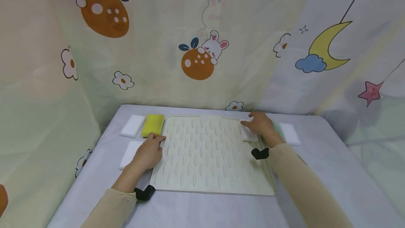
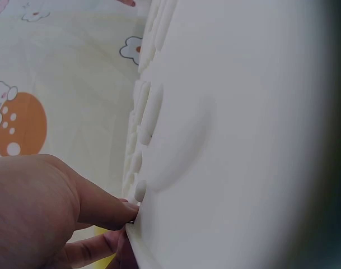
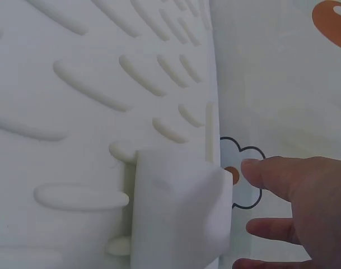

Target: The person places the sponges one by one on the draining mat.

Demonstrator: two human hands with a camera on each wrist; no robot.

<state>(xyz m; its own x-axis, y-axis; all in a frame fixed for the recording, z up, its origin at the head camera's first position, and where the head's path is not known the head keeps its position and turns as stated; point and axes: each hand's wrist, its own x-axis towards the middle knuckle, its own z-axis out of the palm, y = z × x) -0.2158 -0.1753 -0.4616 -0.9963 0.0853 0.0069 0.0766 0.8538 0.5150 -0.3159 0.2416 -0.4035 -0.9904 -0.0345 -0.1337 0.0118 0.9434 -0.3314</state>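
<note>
A cream drying mat (image 1: 209, 154) with rows of raised ridges lies on the table. My left hand (image 1: 151, 152) pinches its left edge; in the left wrist view the thumb (image 2: 111, 213) rests on top and the fingers curl underneath. On the mat's far right corner sits a white sponge block (image 1: 248, 133), seen close up in the right wrist view. Beside that block is my right hand (image 1: 261, 125), its fingers spread with a gap between thumb and forefinger. Its fingertips are just off the block in the right wrist view.
Left of the mat lie a yellow sponge (image 1: 153, 125) and two white blocks, one far (image 1: 133, 126) and one nearer (image 1: 130, 154). To the right are a white block (image 1: 289, 134) and a green piece (image 1: 277, 128) partly behind the right hand. A printed curtain (image 1: 152, 45) hangs behind the table.
</note>
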